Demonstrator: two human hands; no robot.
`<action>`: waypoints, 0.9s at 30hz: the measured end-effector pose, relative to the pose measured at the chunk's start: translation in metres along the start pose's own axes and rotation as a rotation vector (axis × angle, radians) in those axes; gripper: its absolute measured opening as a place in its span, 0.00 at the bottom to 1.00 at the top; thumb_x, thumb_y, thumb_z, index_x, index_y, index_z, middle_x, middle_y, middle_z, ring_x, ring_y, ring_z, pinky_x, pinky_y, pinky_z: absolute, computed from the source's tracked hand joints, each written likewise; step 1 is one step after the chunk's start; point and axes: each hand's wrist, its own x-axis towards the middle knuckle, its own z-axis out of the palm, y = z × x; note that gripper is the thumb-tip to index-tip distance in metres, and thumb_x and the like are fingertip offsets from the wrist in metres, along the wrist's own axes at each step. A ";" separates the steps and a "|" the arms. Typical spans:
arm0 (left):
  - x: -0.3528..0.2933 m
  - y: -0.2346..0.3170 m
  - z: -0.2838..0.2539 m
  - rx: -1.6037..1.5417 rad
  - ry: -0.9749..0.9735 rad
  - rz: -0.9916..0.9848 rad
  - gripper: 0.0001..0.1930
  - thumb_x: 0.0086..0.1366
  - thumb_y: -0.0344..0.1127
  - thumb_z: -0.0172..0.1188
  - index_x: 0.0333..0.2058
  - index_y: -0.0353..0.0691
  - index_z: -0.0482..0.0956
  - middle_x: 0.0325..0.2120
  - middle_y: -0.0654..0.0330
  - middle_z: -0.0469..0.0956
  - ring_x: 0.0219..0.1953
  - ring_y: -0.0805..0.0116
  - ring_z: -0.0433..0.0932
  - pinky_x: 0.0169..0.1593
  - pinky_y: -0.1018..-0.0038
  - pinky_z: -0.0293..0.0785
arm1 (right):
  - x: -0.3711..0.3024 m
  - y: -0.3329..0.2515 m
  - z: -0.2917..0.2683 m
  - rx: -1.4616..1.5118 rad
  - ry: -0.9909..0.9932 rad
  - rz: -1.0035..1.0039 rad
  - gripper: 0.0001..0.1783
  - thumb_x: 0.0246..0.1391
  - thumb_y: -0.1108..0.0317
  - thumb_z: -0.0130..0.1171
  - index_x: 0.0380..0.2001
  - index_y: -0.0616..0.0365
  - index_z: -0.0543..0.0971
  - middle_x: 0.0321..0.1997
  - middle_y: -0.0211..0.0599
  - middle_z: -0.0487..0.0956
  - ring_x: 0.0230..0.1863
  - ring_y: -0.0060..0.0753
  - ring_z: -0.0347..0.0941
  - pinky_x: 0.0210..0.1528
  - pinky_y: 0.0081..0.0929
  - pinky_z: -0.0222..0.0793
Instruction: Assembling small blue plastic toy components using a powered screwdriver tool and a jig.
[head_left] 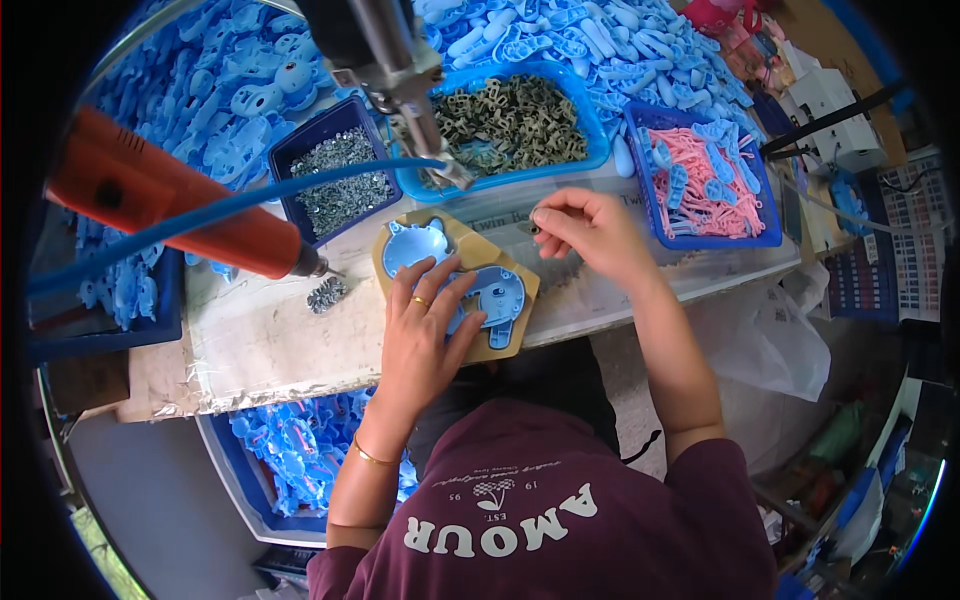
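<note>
A tan fixture board [507, 338] lies on the bench with light-blue plastic shells seated in it: a round shell [412, 245] and a second shell with a tail-like arm [502, 297]. My left hand [425, 315] rests on them, its fingers stretched out and apart, partly covering both. Off to the right of the board, my right hand [598, 232] is raised and closed in a pinch. Between its thumb and fingertips is a small dark metal clip [535, 228], which looks like the pieces in the light-blue tray [597, 150] behind it.
An orange electric screwdriver [185, 195] slants in from the left, near a screw pile [326, 294]. A metal tool head [425, 120] and blue hose [240, 203] hang overhead. Around stand a screw tray [275, 168], a bin of pink and blue parts [770, 225] and heaped blue shells [200, 90].
</note>
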 end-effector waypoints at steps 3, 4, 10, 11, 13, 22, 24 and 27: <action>0.006 0.000 0.003 -0.023 0.000 0.028 0.21 0.62 0.34 0.68 0.54 0.40 0.79 0.59 0.54 0.75 0.62 0.45 0.69 0.65 0.54 0.65 | -0.008 0.011 0.000 0.021 0.026 -0.022 0.12 0.65 0.64 0.63 0.44 0.63 0.82 0.34 0.35 0.84 0.31 0.22 0.81 0.34 0.20 0.76; 0.004 0.001 0.003 -0.011 -0.002 0.015 0.21 0.62 0.33 0.67 0.54 0.40 0.79 0.59 0.54 0.75 0.62 0.46 0.69 0.65 0.54 0.65 | -0.013 0.013 0.000 0.037 0.043 -0.038 0.12 0.65 0.64 0.63 0.44 0.63 0.82 0.34 0.35 0.84 0.31 0.21 0.81 0.33 0.20 0.77; -0.006 -0.006 0.007 0.056 -0.016 0.010 0.21 0.62 0.32 0.66 0.55 0.40 0.78 0.60 0.53 0.74 0.64 0.45 0.67 0.68 0.52 0.62 | -0.031 0.035 -0.006 0.204 0.056 -0.072 0.13 0.66 0.63 0.62 0.44 0.63 0.81 0.36 0.32 0.83 0.34 0.22 0.82 0.36 0.21 0.77; -0.006 -0.005 0.007 0.053 -0.022 -0.006 0.21 0.62 0.32 0.65 0.55 0.40 0.78 0.60 0.53 0.74 0.64 0.45 0.67 0.68 0.52 0.61 | -0.040 0.036 -0.016 0.194 0.095 -0.083 0.13 0.66 0.63 0.62 0.44 0.63 0.81 0.36 0.32 0.83 0.34 0.22 0.82 0.36 0.21 0.77; -0.005 -0.003 0.010 0.049 -0.034 0.021 0.21 0.63 0.32 0.65 0.55 0.40 0.78 0.60 0.53 0.74 0.65 0.45 0.67 0.69 0.52 0.60 | -0.054 0.039 -0.034 0.143 0.232 -0.137 0.12 0.65 0.64 0.62 0.44 0.64 0.81 0.38 0.33 0.84 0.36 0.24 0.83 0.39 0.22 0.78; -0.004 -0.002 0.013 0.100 -0.039 0.007 0.20 0.64 0.31 0.63 0.56 0.40 0.77 0.61 0.54 0.73 0.66 0.45 0.65 0.69 0.51 0.58 | -0.141 0.052 -0.160 0.324 0.719 -0.093 0.13 0.65 0.69 0.62 0.50 0.63 0.80 0.45 0.39 0.83 0.44 0.33 0.84 0.47 0.24 0.82; -0.006 -0.003 0.011 0.103 -0.036 0.005 0.21 0.64 0.31 0.63 0.56 0.39 0.77 0.61 0.53 0.73 0.66 0.45 0.65 0.69 0.51 0.58 | -0.156 0.057 -0.203 0.259 0.823 -0.019 0.13 0.65 0.69 0.61 0.50 0.63 0.80 0.44 0.39 0.84 0.42 0.32 0.85 0.45 0.24 0.82; -0.007 -0.001 0.010 0.124 -0.032 -0.006 0.21 0.62 0.30 0.63 0.55 0.39 0.77 0.61 0.52 0.73 0.65 0.45 0.66 0.68 0.51 0.59 | -0.177 0.055 -0.298 0.060 0.863 0.088 0.13 0.65 0.64 0.62 0.47 0.60 0.82 0.44 0.34 0.84 0.42 0.30 0.84 0.44 0.24 0.81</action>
